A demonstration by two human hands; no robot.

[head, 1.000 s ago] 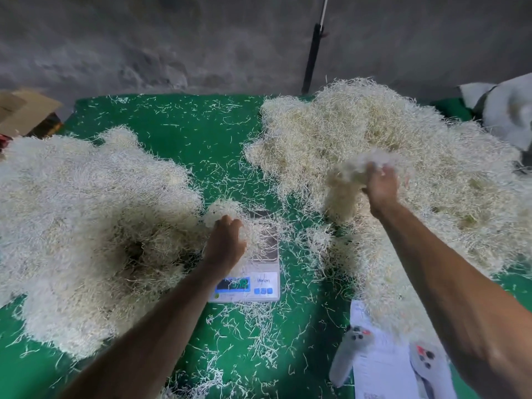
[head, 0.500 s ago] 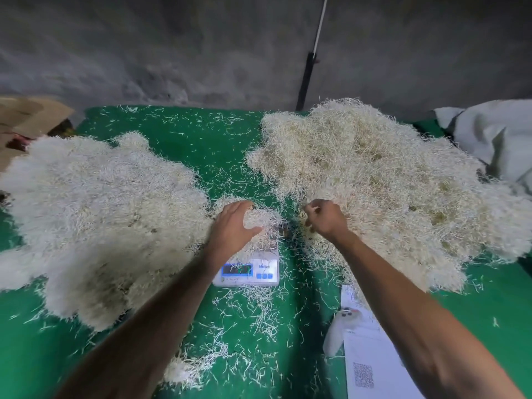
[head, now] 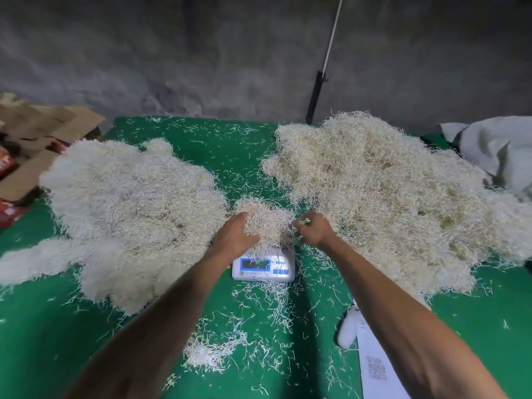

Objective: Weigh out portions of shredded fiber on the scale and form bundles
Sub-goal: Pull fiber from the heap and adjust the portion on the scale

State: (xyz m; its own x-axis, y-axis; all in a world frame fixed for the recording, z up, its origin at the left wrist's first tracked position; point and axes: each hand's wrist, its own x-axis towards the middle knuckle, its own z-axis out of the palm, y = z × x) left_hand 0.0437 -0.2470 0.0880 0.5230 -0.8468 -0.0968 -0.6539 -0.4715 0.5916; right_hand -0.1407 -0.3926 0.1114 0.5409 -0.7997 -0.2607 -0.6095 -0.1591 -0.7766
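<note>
A small white digital scale stands mid-table with a mound of pale shredded fiber heaped on its platform. My left hand rests against the mound's left side, fingers spread around it. My right hand is at the mound's right edge, fingers curled and pinching some strands. A large fiber pile lies to the left and a bigger, looser pile to the right.
The green table cover is littered with loose strands, with a small clump near the front. A white paper with a QR code and a white controller lie at front right. Cardboard sits far left, grey cloth far right.
My right hand left the right-hand pile with a handful of fiber and came down to the scale's right side. My left hand stayed on the mound, which has grown.
</note>
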